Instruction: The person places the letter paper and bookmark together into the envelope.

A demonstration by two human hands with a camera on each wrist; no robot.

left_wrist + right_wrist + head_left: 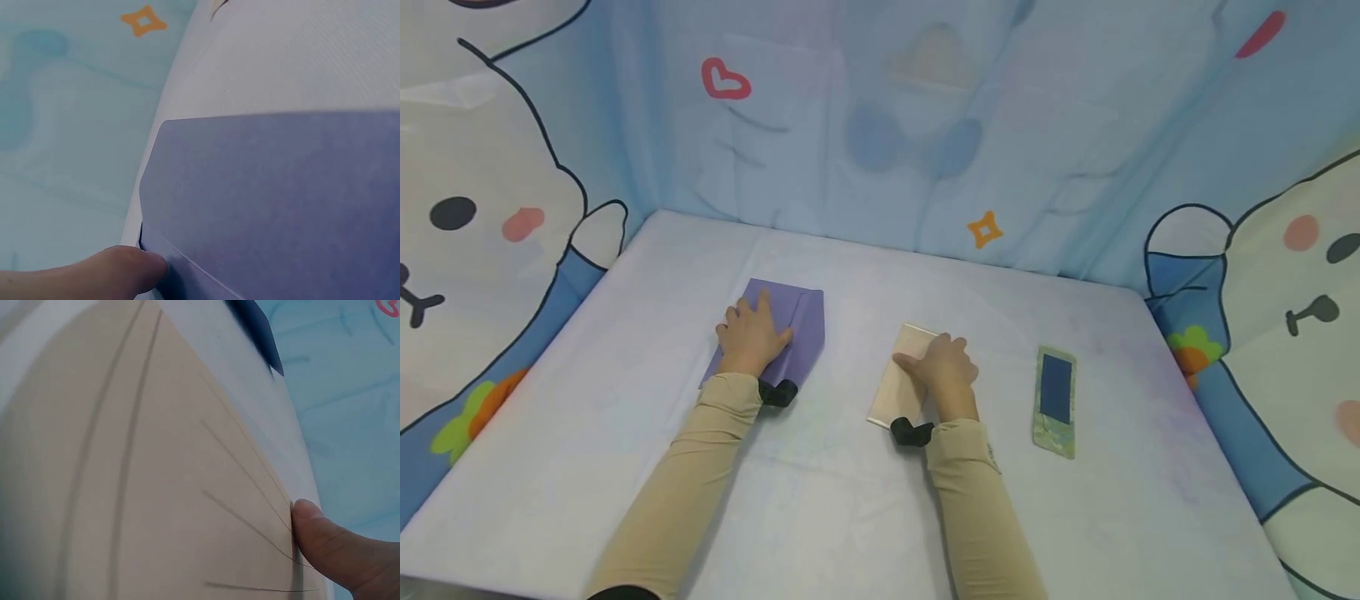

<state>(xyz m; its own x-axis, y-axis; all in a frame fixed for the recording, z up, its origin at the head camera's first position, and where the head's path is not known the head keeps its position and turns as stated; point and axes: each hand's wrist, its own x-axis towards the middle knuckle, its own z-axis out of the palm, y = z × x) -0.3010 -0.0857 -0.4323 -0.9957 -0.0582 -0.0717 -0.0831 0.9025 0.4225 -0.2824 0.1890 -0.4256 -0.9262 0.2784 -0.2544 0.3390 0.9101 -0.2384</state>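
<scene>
Left hand (pixel 748 337) lay spread on purple folded-paper envelope (pixel 808 321), while flat beige rectangular card (pixel 898 396) lay right of that, long axis running away from the person, far end angled right, partly under nearer right hand (pixel 943 371), whose grip couldn't be told.

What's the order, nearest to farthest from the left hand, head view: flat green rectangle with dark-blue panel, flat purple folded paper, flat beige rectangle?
1. Flat purple folded paper: under the left hand.
2. Flat beige rectangle: right of the paper, touched by the right hand.
3. Flat green rectangle with dark-blue panel: farthest right, past the right hand.
</scene>
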